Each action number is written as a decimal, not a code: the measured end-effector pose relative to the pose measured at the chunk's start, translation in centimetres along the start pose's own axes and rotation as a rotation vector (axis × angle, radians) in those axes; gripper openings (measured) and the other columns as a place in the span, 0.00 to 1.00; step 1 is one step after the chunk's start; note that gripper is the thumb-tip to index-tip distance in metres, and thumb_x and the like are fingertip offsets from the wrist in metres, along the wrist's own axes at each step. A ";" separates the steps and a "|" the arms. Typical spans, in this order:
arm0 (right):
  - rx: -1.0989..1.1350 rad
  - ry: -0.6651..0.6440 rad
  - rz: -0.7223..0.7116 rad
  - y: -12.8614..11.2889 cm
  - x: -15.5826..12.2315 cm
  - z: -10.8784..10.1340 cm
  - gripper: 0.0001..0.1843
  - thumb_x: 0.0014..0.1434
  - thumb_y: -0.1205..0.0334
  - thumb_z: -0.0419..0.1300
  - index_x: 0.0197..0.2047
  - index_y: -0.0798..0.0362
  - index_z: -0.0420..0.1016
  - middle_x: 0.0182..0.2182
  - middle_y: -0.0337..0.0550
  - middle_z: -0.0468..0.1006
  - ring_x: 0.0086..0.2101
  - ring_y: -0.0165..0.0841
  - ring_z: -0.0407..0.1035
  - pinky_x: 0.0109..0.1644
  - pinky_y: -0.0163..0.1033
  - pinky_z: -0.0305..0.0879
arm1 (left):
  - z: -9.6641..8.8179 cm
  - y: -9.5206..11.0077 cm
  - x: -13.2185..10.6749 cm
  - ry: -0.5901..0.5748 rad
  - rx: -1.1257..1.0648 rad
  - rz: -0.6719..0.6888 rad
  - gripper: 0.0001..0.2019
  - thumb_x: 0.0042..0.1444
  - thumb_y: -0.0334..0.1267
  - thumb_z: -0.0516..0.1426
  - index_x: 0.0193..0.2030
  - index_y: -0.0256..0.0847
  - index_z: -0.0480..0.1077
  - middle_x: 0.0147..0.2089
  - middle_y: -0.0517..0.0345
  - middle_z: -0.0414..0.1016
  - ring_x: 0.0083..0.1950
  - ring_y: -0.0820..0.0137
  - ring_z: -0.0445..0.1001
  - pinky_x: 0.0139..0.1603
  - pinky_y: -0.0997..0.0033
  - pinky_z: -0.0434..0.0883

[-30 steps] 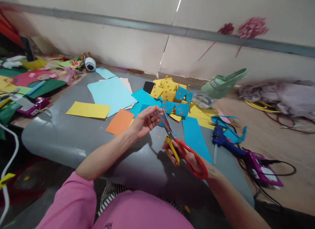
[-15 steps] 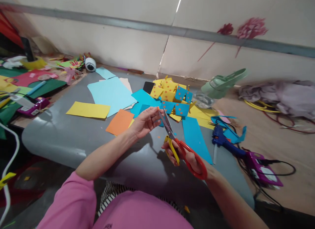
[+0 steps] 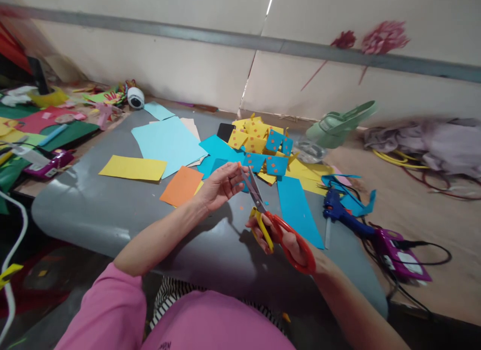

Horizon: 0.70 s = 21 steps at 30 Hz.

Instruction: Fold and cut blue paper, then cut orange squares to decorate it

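Note:
My left hand [image 3: 222,185] pinches a tiny orange paper piece [image 3: 239,164] between thumb and forefinger. In my right hand [image 3: 278,237] is a pair of scissors [image 3: 259,202] with one red and one yellow handle. Its blades stand apart, with the tips close by the left fingertips. Just beyond lie blue paper pieces with orange spots [image 3: 277,165] and a heap of yellow spotted pieces [image 3: 257,139]. An orange sheet [image 3: 182,186] rests left of my left hand. A long blue strip [image 3: 299,209] lies beyond my right hand.
On the grey table [image 3: 82,209] are a light blue sheet [image 3: 169,144] and a yellow strip [image 3: 133,168]. At the right are a blue glue gun [image 3: 343,214], a purple box with cables [image 3: 402,254] and a green sandal-like object [image 3: 334,127]. A white camera-like device [image 3: 136,98] stands at the back left.
The view has shifted very slightly. Both hands keep nearly the same pose, with the scissor blades still apart beside the left fingertips.

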State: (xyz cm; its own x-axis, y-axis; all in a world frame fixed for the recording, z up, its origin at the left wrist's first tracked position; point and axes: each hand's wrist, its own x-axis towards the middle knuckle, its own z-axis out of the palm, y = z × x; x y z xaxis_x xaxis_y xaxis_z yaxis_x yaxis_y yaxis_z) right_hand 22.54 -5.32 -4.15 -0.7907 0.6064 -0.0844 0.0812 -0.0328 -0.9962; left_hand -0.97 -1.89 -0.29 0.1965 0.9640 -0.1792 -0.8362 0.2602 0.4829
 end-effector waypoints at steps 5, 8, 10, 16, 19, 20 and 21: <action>0.003 -0.011 0.006 0.0 0.0 0.0 0.39 0.61 0.26 0.48 0.58 0.51 0.68 0.37 0.41 0.64 0.29 0.28 0.62 0.33 0.36 0.63 | 0.0 0.0 0.0 0.010 0.015 0.002 0.03 0.59 0.32 0.63 0.34 0.37 0.76 0.36 0.57 0.83 0.33 0.77 0.80 0.34 0.82 0.75; 0.000 -0.010 -0.015 0.0 0.0 0.1 0.42 0.60 0.24 0.46 0.58 0.51 0.68 0.37 0.41 0.64 0.29 0.28 0.61 0.33 0.36 0.63 | 0.0 0.0 -0.1 0.023 0.024 0.001 0.03 0.58 0.32 0.64 0.34 0.37 0.75 0.36 0.57 0.83 0.33 0.77 0.80 0.34 0.82 0.75; 0.008 -0.003 -0.026 0.0 0.0 0.2 0.43 0.60 0.23 0.45 0.57 0.51 0.68 0.37 0.41 0.64 0.29 0.28 0.60 0.33 0.36 0.63 | 0.1 0.0 -0.1 0.018 0.022 -0.005 0.03 0.58 0.32 0.64 0.34 0.37 0.75 0.36 0.57 0.83 0.34 0.77 0.80 0.34 0.82 0.74; 0.027 -0.003 -0.010 0.2 -0.1 0.1 0.43 0.58 0.22 0.47 0.56 0.51 0.69 0.37 0.41 0.64 0.29 0.28 0.60 0.33 0.37 0.64 | 0.2 0.1 -0.2 0.027 0.020 -0.013 0.03 0.59 0.33 0.63 0.35 0.37 0.76 0.36 0.57 0.83 0.34 0.76 0.80 0.34 0.80 0.74; 0.031 -0.002 0.017 0.3 -0.1 0.0 0.41 0.59 0.24 0.49 0.56 0.51 0.69 0.37 0.41 0.64 0.28 0.28 0.60 0.33 0.37 0.63 | 0.1 0.1 -0.2 0.032 0.039 -0.005 0.03 0.57 0.33 0.65 0.34 0.37 0.76 0.36 0.57 0.83 0.34 0.76 0.80 0.34 0.80 0.74; 0.029 -0.002 0.021 0.3 -0.1 0.0 0.41 0.59 0.24 0.49 0.56 0.50 0.69 0.37 0.41 0.64 0.29 0.28 0.60 0.33 0.37 0.64 | 0.1 0.0 -0.1 0.031 0.045 -0.003 0.03 0.57 0.33 0.65 0.34 0.37 0.76 0.36 0.57 0.83 0.34 0.76 0.80 0.34 0.80 0.74; 0.026 0.001 0.014 0.2 -0.1 0.1 0.41 0.59 0.24 0.49 0.56 0.50 0.69 0.37 0.41 0.64 0.29 0.28 0.60 0.33 0.37 0.64 | 0.1 0.0 -0.1 0.030 0.050 -0.001 0.03 0.57 0.33 0.65 0.34 0.37 0.76 0.36 0.57 0.83 0.34 0.76 0.80 0.34 0.80 0.74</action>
State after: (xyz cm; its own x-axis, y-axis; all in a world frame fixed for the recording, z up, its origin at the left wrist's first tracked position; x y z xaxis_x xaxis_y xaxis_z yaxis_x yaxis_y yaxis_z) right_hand 22.59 -5.44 -4.35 -0.7889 0.6065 -0.0986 0.0768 -0.0617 -0.9951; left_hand -0.97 -1.97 -0.21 0.1815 0.9618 -0.2049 -0.8092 0.2645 0.5247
